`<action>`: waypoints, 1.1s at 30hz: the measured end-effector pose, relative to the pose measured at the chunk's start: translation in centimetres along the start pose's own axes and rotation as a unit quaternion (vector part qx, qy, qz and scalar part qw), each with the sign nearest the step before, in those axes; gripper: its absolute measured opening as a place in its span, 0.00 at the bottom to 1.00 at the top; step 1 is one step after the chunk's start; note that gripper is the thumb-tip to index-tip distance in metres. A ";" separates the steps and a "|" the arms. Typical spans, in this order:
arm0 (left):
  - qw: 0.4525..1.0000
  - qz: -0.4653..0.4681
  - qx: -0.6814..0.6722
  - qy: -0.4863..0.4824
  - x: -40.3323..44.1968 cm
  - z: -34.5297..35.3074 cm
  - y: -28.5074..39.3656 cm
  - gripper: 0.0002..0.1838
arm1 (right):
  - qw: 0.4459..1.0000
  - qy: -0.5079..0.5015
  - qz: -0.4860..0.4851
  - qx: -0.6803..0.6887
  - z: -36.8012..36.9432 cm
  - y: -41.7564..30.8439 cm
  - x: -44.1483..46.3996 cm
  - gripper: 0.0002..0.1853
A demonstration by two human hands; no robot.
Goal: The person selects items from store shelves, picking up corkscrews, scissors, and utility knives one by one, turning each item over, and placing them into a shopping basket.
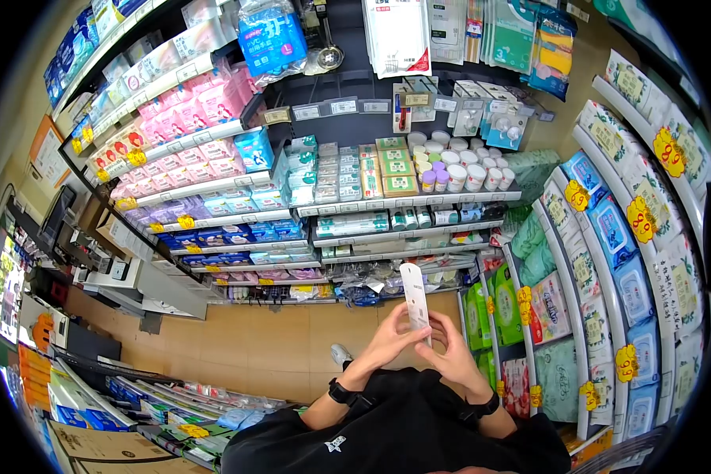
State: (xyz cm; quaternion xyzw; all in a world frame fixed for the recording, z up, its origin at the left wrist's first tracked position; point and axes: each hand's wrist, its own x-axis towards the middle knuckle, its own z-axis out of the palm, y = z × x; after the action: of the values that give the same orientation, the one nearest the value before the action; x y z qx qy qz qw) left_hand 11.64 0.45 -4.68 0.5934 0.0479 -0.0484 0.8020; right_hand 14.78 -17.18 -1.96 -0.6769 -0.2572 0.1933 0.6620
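Note:
A narrow white package (413,291) with a rounded top stands upright between my two hands, in front of my chest. My left hand (396,336) is closed on its lower left side, thumb across the front. My right hand (453,351) is curled at its lower right side, with the fingertips against the package. The small print on the package is too small to read. Black bands circle both wrists.
Shelves ahead hold pink packs (221,101), boxes (397,167) and white-lidded tubs (475,177). Hanging packs (272,39) are above. Right shelves carry wipes (611,229) and tissue packs (549,306). Lower left are more shelves and a cardboard box (95,442). A shoe (340,353) shows on the tiled floor (237,340).

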 end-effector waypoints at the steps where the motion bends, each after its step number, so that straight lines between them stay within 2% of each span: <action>1: 1.000 -0.021 -0.009 0.011 0.0 0.1 0.2 0.38 | 1.000 -0.001 -0.002 -0.001 -0.1 -0.1 -0.1 0.34; 4: 0.999 -0.007 0.037 0.035 0.1 0.0 -0.5 0.37 | 1.000 0.015 -0.002 0.018 -0.3 0.2 -0.5 0.28; 6: 0.997 0.002 0.063 0.046 0.0 0.3 -0.3 0.36 | 0.993 0.051 0.024 0.100 -0.3 0.9 -0.6 0.22; 7: 0.994 0.010 0.089 0.056 0.0 0.4 -0.2 0.34 | 0.993 0.051 0.024 0.100 -0.4 0.7 -0.6 0.22; 9: 0.996 -0.017 0.060 0.067 -0.1 -0.3 0.1 0.34 | 0.988 0.106 0.021 0.115 -0.7 0.2 -0.4 0.19; 10: 0.996 -0.044 0.031 0.077 -0.2 -0.6 0.2 0.33 | 0.987 0.107 0.020 0.116 -0.9 0.3 -0.4 0.19; 11: 0.996 -0.011 0.004 0.084 -0.4 -0.5 0.3 0.28 | 0.987 0.111 0.021 0.118 -1.4 0.7 -0.3 0.18; 14: 0.996 -0.015 0.013 0.089 -0.5 -1.0 1.0 0.26 | 0.985 0.114 0.040 0.126 -2.6 1.6 -0.2 0.17; 19: 0.996 -0.011 0.031 0.081 -0.5 -0.9 1.5 0.24 | 0.989 0.131 0.029 0.062 -3.9 3.1 -0.2 0.16; 25: 0.995 0.000 0.052 0.081 0.3 -1.1 0.8 0.23 | 0.988 0.120 0.032 0.090 -4.6 1.9 -0.2 0.15; 33: 0.994 0.039 0.030 0.101 1.1 -0.8 1.3 0.15 | 0.985 0.125 0.025 0.116 -5.4 2.4 0.2 0.16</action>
State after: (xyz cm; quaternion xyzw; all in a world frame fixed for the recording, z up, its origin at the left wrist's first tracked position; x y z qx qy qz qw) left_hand 12.93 1.52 -3.86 0.6207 0.1044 0.0418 0.7759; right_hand 18.41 -21.31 -4.12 -0.6208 -0.1315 0.1517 0.7579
